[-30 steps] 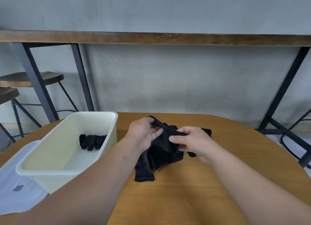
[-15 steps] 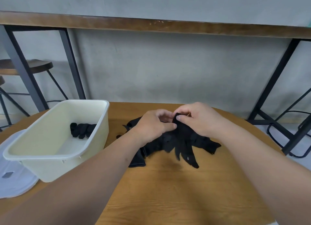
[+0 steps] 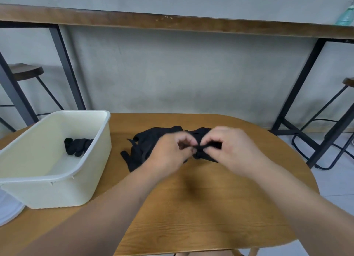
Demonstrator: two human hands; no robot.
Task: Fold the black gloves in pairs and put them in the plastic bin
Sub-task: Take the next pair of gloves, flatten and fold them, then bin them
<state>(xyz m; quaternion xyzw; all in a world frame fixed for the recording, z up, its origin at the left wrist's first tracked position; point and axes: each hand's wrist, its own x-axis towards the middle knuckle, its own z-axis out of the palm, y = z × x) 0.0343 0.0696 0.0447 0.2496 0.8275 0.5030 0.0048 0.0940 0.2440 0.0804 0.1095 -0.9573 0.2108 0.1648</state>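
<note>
A heap of black gloves (image 3: 145, 144) lies on the round wooden table (image 3: 201, 207), right of a cream plastic bin (image 3: 57, 179). One folded black pair (image 3: 77, 146) rests inside the bin near its far right wall. My left hand (image 3: 170, 150) and my right hand (image 3: 228, 150) meet over the right side of the heap. Both pinch the same black glove (image 3: 203, 150) between thumb and fingers, a little above the table. Most of that glove is hidden behind my fingers.
A white lid (image 3: 7, 209) lies under the bin's left end at the table edge. A high wooden counter (image 3: 172, 22) on black metal legs runs along the grey wall behind. Stools stand at the far left (image 3: 24, 71) and far right (image 3: 347, 82).
My hands have shifted right and apart slightly, bunching the held glove between them. Its fingers no longer hang down over the table. The camera has tilted, so the bin sits lower left.
</note>
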